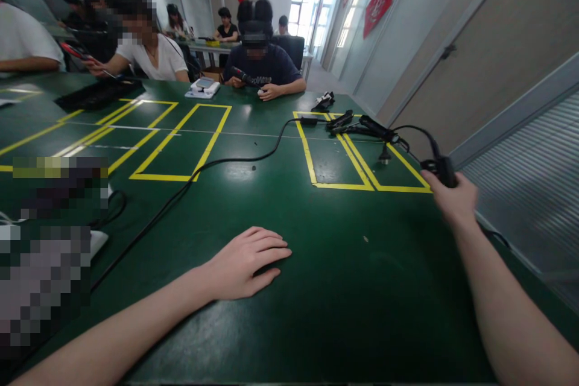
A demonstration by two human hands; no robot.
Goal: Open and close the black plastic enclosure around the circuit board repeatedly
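Observation:
My left hand [251, 262] lies on the green table [316, 301] with its fingers stretched out and nothing in it. At the right edge of the table, my right hand [455, 196] is closed on the black handle [442, 170] of a corded tool. Its black cord [418, 128] runs left to a dark bundle of black parts [362, 125] lying over the yellow tape outlines. Near the bundle sits a small plug [384, 155]. A long black cable [217, 161] curves across the table beyond my left hand.
Across the table a person in a dark shirt [271, 66] holds a dark tool. A person in white [158, 57] sits further left. A white device [202, 88] and a black tray [97, 94] lie near the far edge. Blurred items cover the left side.

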